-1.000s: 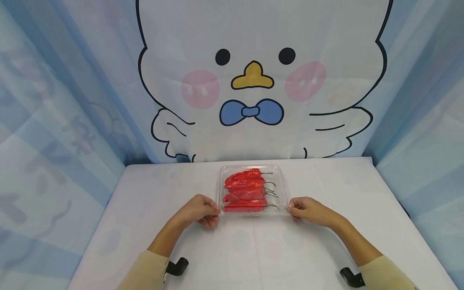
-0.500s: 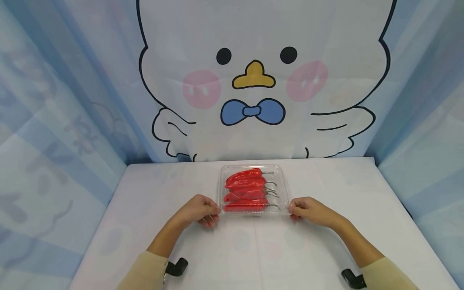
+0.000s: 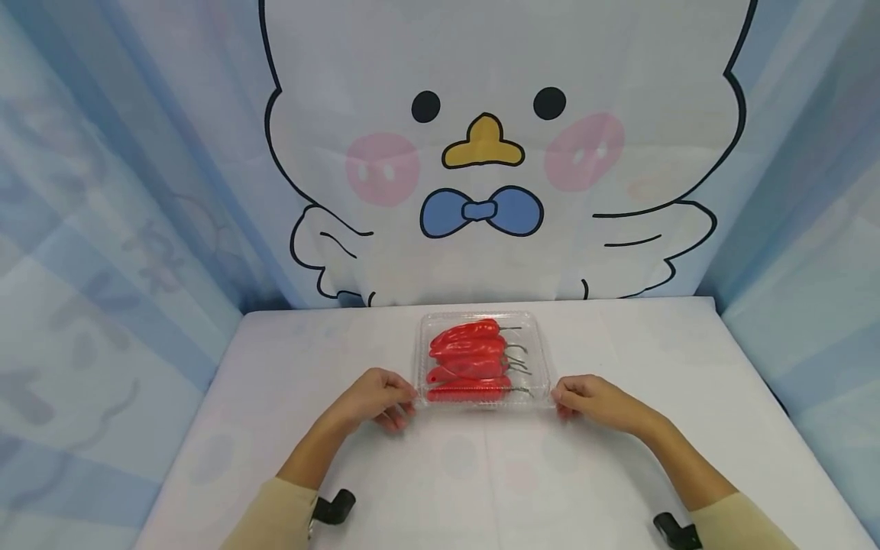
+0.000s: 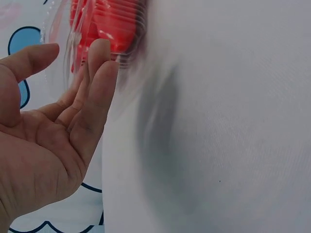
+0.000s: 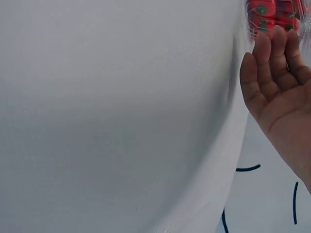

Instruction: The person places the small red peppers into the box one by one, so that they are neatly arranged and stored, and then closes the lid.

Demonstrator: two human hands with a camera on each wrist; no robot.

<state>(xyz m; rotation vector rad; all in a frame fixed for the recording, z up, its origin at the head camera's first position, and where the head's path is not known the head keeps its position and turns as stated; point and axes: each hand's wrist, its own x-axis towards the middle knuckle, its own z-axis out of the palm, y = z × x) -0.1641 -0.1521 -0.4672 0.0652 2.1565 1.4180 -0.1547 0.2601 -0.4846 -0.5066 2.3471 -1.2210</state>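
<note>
A clear plastic clamshell box (image 3: pixel 541 359) with several red chili peppers (image 3: pixel 469 368) inside lies near the far edge of the table. At its near left corner is my left hand (image 3: pixel 376 399), thumb and fingers spread apart in the left wrist view, fingertips by the box's edge; whether they touch it I cannot tell. Beside the near right corner my right hand (image 3: pixel 596 401) has its fingertips close to the rim. Its fingers look nearly straight in the right wrist view, where the thumb is hidden.
The box stands on a white-covered table (image 3: pixel 495 481). Behind it hangs a cloth backdrop (image 3: pixel 481 267) with a cartoon bird. Blue patterned curtains (image 3: pixel 103 305) enclose the sides. Black wrist-mounted pieces (image 3: pixel 335 506) show below both forearms.
The right hand has drifted slightly right, away from the box's corner. The left hand and the box stay almost the same, while the whole head view shifts a little.
</note>
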